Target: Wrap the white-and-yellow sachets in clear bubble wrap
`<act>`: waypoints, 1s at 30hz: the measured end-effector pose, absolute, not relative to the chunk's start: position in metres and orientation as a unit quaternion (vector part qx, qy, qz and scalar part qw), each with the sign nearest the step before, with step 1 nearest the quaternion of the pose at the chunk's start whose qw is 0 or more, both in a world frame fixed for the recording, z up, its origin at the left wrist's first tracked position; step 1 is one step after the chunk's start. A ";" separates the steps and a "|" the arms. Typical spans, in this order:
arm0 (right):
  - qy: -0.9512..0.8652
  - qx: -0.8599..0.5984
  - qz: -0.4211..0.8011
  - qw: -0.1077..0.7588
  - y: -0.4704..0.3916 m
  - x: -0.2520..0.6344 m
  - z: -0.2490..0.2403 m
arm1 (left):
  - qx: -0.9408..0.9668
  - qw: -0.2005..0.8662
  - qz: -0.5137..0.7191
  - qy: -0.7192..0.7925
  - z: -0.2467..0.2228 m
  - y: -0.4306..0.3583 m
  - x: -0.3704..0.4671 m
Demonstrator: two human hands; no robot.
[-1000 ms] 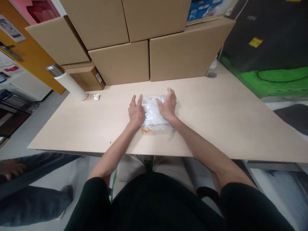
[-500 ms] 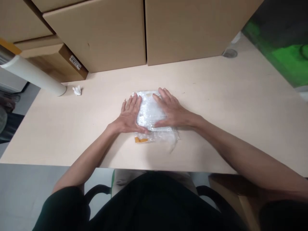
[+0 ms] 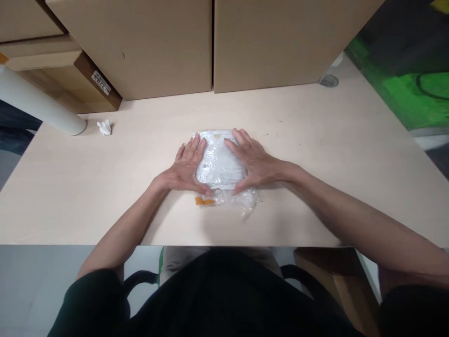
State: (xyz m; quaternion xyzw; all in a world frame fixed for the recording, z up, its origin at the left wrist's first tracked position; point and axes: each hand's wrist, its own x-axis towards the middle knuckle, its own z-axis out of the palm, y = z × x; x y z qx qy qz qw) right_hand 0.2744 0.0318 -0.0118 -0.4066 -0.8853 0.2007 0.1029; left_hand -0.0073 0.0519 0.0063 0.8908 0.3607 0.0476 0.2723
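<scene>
A flat white packet in clear plastic wrap (image 3: 220, 161) lies on the pale tabletop in front of me, with faint print showing through. Loose wrap bunches at its near edge, beside an orange-brown bit of tape (image 3: 204, 201). Along the packet's left edge rests my left hand (image 3: 185, 166), fingers stretched out and thumb on the near edge. My right hand (image 3: 254, 161) lies over the right side in the same way, its fingers spread and its thumb near the bottom edge. Both hands are open, pressed against the packet; neither has its fingers wrapped round it.
Large cardboard boxes (image 3: 168, 51) line the back of the table (image 3: 115, 187). At the left lean a white roll (image 3: 42, 103) and a smaller labelled carton (image 3: 84, 79), with a crumpled tissue (image 3: 104, 127) nearby. A clear round item (image 3: 329, 80) sits at the back right.
My right thumb has slid down toward the packet's near edge, leaving more printed surface showing. My left hand has hardly moved. The view has shifted slightly.
</scene>
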 end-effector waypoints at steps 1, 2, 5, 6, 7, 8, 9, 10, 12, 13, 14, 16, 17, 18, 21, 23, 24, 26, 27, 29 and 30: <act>-0.886 -0.407 0.199 0.100 0.032 0.275 -0.013 | 0.891 0.272 0.049 0.359 0.006 0.053 -0.008; -0.886 -0.408 0.198 0.098 0.032 0.276 -0.013 | 0.891 0.271 0.051 0.360 0.005 0.054 -0.009; -0.880 -0.420 0.197 0.097 0.031 0.274 -0.013 | 0.886 0.266 0.048 0.377 0.004 0.053 -0.007; -0.877 -0.428 0.197 0.095 0.031 0.272 -0.012 | 0.884 0.263 0.040 0.385 0.005 0.052 -0.006; -0.873 -0.436 0.198 0.093 0.030 0.271 -0.011 | 0.881 0.259 0.033 0.394 0.006 0.051 -0.005; -0.868 -0.446 0.200 0.092 0.029 0.269 -0.009 | 0.879 0.254 0.026 0.403 0.007 0.050 -0.003; -0.863 -0.455 0.201 0.090 0.028 0.268 -0.008 | 0.877 0.248 0.023 0.412 0.009 0.049 -0.002; -0.858 -0.464 0.203 0.089 0.027 0.266 -0.007 | 0.874 0.241 0.022 0.420 0.011 0.048 0.000; -0.846 -0.480 0.210 0.096 0.023 0.265 -0.006 | 0.869 0.226 0.018 0.440 0.014 0.046 0.003; -0.839 -0.488 0.215 0.103 0.021 0.265 -0.005 | 0.865 0.217 0.015 0.452 0.016 0.044 0.005; -0.831 -0.496 0.223 0.115 0.017 0.265 -0.005 | 0.862 0.206 0.014 0.463 0.017 0.042 0.006; -0.812 -0.506 0.248 0.151 0.009 0.265 -0.004 | 0.858 0.182 0.022 0.480 0.020 0.034 0.007; -0.800 -0.507 0.267 0.180 0.004 0.265 -0.003 | 0.857 0.171 0.032 0.485 0.022 0.028 0.007; -0.780 -0.508 0.290 0.222 -0.001 0.265 -0.003 | 0.855 0.166 0.046 0.490 0.024 0.021 0.006; -0.651 -0.530 0.366 0.403 -0.012 0.267 -0.005 | 0.833 0.188 0.109 0.509 0.026 -0.004 0.001; -0.531 -0.555 0.407 0.493 -0.015 0.268 -0.006 | 0.809 0.203 0.163 0.527 0.025 -0.018 -0.001; -0.481 -0.567 0.426 0.515 -0.016 0.267 -0.006 | 0.801 0.203 0.183 0.532 0.023 -0.023 -0.001; -0.423 -0.578 0.460 0.525 -0.015 0.265 -0.005 | 0.800 0.196 0.201 0.530 0.018 -0.029 0.002; -0.411 -0.577 0.476 0.521 -0.014 0.263 -0.003 | 0.805 0.195 0.201 0.523 0.016 -0.030 0.005; -0.411 -0.562 0.503 0.512 -0.013 0.257 0.002 | 0.811 0.202 0.202 0.510 0.012 -0.031 0.013; -0.413 -0.548 0.518 0.511 -0.012 0.254 0.004 | 0.811 0.209 0.207 0.506 0.010 -0.031 0.017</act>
